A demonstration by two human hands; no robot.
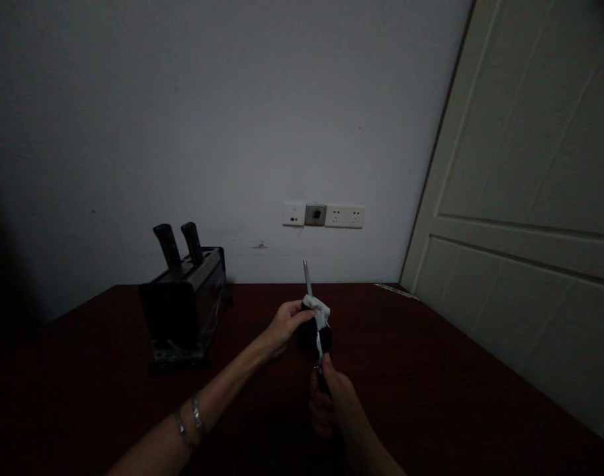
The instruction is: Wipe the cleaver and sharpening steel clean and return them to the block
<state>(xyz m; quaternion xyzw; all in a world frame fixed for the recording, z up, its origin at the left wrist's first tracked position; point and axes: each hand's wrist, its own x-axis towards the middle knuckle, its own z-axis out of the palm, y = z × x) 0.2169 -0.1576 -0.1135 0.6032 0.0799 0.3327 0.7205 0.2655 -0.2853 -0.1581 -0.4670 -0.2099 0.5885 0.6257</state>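
Note:
My right hand (331, 400), low in the middle of the view, is closed around the dark handle of a slim metal rod (307, 277) that looks like a sharpening steel. The rod points up and away from me, its bare tip showing near the wall. My left hand (286, 324) pinches a white cloth (317, 309) wrapped around the middle of the rod. Something black sits beside and below the cloth; the dim light hides what it is. To the left, a dark knife block (175, 311) stands with two black knife handles (167, 246) sticking up out of it.
The dark red table (405, 370) runs back to a pale wall (232, 132) with a row of sockets and a switch (324, 215). A white panelled door (520, 198) borders the right side. A thin flat strip (395, 291) lies at the far right edge.

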